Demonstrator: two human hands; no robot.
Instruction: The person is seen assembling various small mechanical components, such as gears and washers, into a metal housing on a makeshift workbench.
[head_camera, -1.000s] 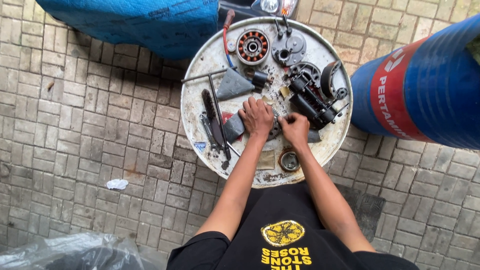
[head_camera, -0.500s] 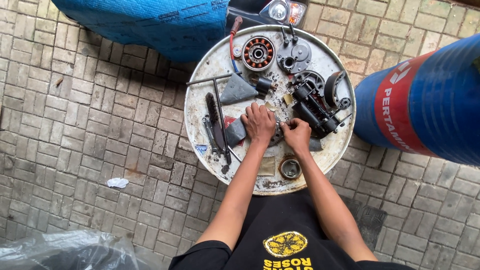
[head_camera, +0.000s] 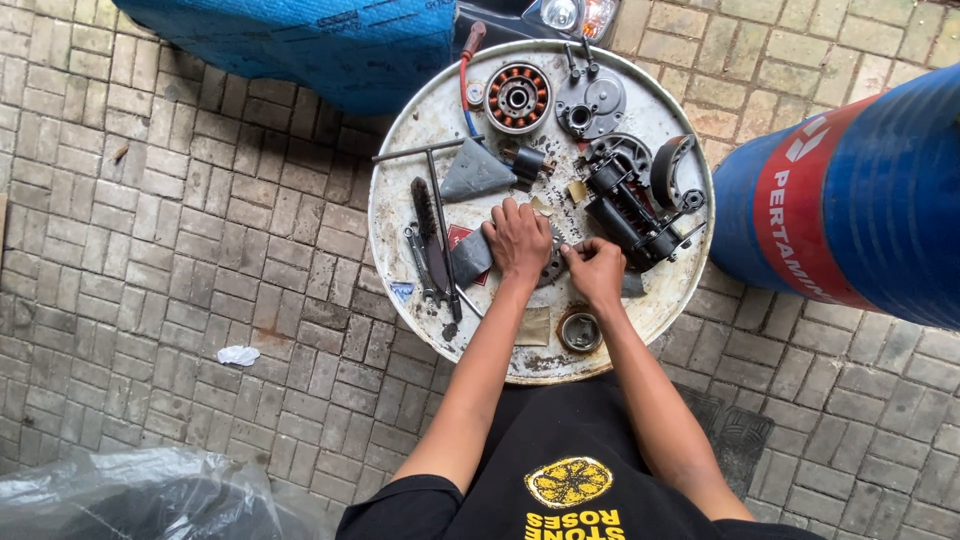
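Seen from above, a person works at a round white drum top (head_camera: 400, 215) crowded with engine parts. Both hands sit near its centre, a little toward the near edge. The left hand (head_camera: 518, 240) lies flat, fingers spread, pressing down on a toothed metal disc (head_camera: 553, 268) — mostly hidden under the palm. The right hand (head_camera: 595, 272) is curled closed, fingertips pinching at the disc's right edge; what it grips is too small to tell. The disc lies between the two hands, touching both.

Just left of the left hand lie a grey rag (head_camera: 470, 255) and a T-handle wrench (head_camera: 437, 205), its long shaft running toward the near edge. A black engine assembly (head_camera: 630, 215) crowds the far right side. A small round cap (head_camera: 580, 331) sits just beside the right wrist — near the rim.
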